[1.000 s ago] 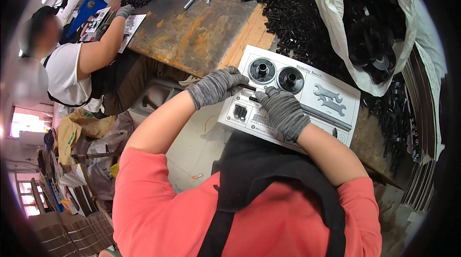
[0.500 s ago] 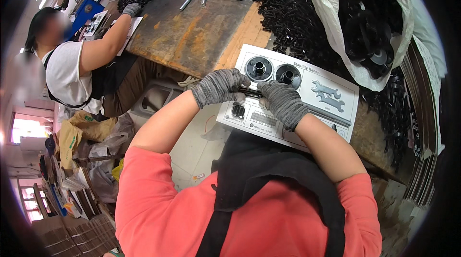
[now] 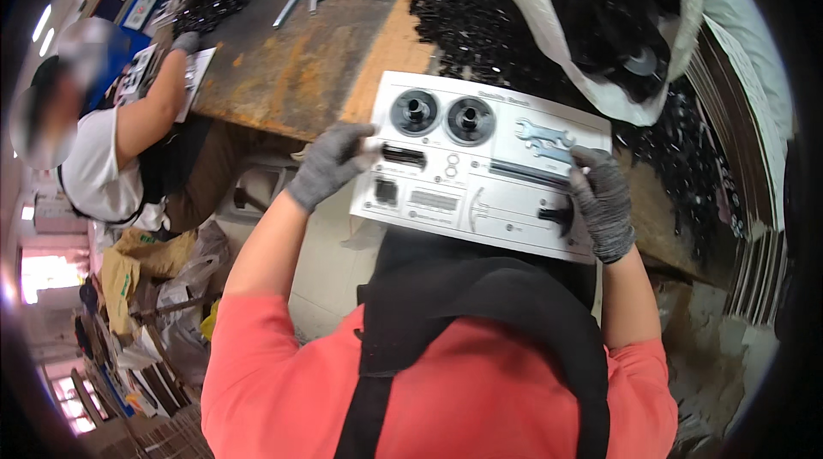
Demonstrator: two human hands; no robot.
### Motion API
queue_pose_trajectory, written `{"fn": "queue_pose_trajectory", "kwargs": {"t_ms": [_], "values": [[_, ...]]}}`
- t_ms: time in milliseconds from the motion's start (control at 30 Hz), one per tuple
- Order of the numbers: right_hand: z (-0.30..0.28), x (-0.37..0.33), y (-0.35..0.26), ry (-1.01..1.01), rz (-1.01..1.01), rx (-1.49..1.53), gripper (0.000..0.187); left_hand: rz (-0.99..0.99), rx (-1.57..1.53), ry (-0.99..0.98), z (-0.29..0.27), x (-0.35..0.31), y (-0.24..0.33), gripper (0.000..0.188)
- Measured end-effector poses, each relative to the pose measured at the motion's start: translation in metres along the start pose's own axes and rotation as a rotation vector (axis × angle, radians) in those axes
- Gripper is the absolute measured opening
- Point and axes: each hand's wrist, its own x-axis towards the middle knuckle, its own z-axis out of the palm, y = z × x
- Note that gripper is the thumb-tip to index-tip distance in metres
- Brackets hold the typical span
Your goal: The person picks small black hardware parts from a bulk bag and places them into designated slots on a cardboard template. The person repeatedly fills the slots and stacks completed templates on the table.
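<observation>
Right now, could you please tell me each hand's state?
Left hand: at the printed white board's left edge; grip cannot be told.
Right hand: curled at its right edge; blurred, grip cannot be told.

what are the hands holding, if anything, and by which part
Cannot be told for sure: the left hand is at the left edge of the white printed board, the right hand at its right edge; blur hides any grip.

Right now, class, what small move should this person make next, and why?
Probably ease the white board farther onto the table: its near edge appears to overhang, and the left hand and right hand are at opposite sides.
</observation>
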Motion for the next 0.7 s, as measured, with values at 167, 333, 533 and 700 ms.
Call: {"fn": "queue_pose_trajectory", "kwargs": {"t_ms": [167,333,533,700], "values": [[-0.02,-0.071,0.083,0.014,0.16,-0.169,0.035,-0.359,-0.503,0.266,0.034,-0.072,-0.035,0.041],[-0.027,-0.068,0.057,-0.124,0.265,-0.13,0.042,-0.667,-0.682,0.172,0.039,-0.082,-0.003,0.032],[-0.037,-0.059,0.066,-0.215,0.251,-0.062,0.047,-0.737,-0.72,0.291,0.044,-0.08,0.002,0.029],[-0.042,-0.044,0.04,-0.383,0.281,-0.046,0.047,-0.679,-1.019,0.312,0.046,-0.091,-0.028,0.045]]}}
